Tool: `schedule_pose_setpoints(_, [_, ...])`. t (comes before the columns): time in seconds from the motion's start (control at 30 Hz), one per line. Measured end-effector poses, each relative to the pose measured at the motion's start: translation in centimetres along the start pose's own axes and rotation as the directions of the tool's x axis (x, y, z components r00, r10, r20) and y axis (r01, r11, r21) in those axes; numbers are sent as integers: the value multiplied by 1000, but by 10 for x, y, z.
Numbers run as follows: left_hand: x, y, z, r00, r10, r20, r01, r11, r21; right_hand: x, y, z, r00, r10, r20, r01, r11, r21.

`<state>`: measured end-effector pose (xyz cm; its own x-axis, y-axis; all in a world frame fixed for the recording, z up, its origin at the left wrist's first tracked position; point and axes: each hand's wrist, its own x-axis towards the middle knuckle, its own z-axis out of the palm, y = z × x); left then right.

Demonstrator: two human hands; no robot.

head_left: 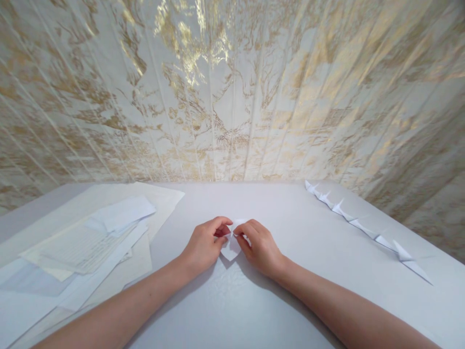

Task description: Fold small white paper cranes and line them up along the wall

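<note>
A small piece of folded white paper (231, 250) is held just above the middle of the table, its lower corner pointing toward me. My left hand (207, 242) pinches its left side between thumb and fingers. On the opposite side, my right hand (259, 245) has thumb and forefinger closed on the paper near its centre. The fingers cover part of the folds, so its full shape is hidden.
Loose paper sheets (163, 206), some with writing, lie overlapped on the left. Several folded white paper cranes (403, 252) stand in a slanting row along the right edge of the white table (232, 305). A gold-patterned curtain (225, 121) hangs behind.
</note>
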<state>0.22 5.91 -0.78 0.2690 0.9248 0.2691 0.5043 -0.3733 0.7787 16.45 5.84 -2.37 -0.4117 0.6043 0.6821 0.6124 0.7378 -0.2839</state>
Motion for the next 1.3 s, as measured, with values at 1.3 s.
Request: schedule_pose_setpoints(1.3, [-11, -1, 4, 960, 270, -78, -270, 963, 1, 0, -10, 3, 987, 126, -100, -92, 951, 296])
